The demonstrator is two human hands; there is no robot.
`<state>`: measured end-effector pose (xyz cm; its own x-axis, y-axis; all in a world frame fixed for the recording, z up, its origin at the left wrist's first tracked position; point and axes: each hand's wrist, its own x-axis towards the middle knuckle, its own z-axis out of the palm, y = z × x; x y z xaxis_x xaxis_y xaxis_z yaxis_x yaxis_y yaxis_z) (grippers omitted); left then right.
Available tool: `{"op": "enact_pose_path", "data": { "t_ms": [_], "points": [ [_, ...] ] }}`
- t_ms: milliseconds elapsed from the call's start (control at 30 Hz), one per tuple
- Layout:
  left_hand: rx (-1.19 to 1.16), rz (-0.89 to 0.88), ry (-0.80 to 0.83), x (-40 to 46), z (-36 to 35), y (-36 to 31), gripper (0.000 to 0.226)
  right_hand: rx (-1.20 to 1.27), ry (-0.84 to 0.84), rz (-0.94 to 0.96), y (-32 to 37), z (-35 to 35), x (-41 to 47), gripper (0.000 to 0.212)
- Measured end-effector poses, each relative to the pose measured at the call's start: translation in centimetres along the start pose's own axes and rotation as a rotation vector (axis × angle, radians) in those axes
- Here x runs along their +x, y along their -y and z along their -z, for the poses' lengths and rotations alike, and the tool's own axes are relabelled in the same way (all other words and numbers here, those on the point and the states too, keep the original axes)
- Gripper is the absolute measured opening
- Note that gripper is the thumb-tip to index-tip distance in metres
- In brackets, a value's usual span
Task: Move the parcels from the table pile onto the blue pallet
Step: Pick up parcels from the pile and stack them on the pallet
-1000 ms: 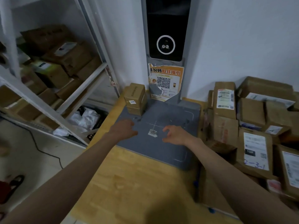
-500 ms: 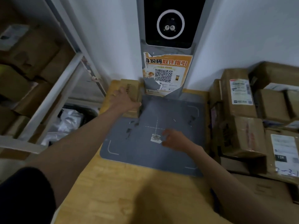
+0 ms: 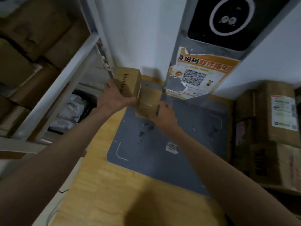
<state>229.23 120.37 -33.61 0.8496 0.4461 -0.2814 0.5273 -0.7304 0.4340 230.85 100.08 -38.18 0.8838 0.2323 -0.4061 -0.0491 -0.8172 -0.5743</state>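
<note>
Left hand (image 3: 116,97) gripping upper box (image 3: 128,83), right hand (image 3: 162,115) clasping lower box (image 3: 147,103) just beneath, on grey mat (image 3: 171,152).

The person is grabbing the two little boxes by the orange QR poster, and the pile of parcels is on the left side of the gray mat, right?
Not quite. The head view shows the pile of parcels on the right side of the gray mat. The rest holds: left hand and right hand each grip a small box beside the orange QR poster.

Wooden table (image 3: 104,193): grey scanning mat (image 3: 187,144) on far half, small white label (image 3: 171,146) on mat. Taped cardboard box (image 3: 147,101) at mat's far-left corner. Stacked cardboard parcels (image 3: 267,128) along right edge.
</note>
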Motion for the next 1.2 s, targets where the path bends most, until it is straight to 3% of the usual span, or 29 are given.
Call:
{"op": "enact_pose_path", "data": {
  "t_ms": [133,267,567,900,1033,1200],
  "points": [
    [0.002,0.023,0.010,0.6,0.1,2.6,0.126,-0.178,-0.097,0.071,3.0,-2.6,1.4,0.069],
    [0.000,0.061,0.023,0.8,-0.3,4.2,0.126,-0.289,-0.060,0.102,2.8,-4.3,1.8,0.057],
    [0.059,0.090,0.045,0.5,-2.2,5.6,0.121,-0.364,-0.117,0.022,2.7,-5.0,2.6,0.072],
    [-0.011,0.054,0.072,-1.1,-2.6,6.7,0.132,-0.101,-0.013,-0.153,2.1,-2.8,2.8,0.122],
    [0.000,0.027,0.139,-2.8,-2.2,6.9,0.143,-0.124,0.078,-0.189,1.3,-1.1,1.5,0.110],
    [0.001,-0.020,0.176,-4.5,-1.0,5.6,0.131,-0.121,0.143,-0.126,-0.7,2.3,-2.4,0.108]
  ]
}}
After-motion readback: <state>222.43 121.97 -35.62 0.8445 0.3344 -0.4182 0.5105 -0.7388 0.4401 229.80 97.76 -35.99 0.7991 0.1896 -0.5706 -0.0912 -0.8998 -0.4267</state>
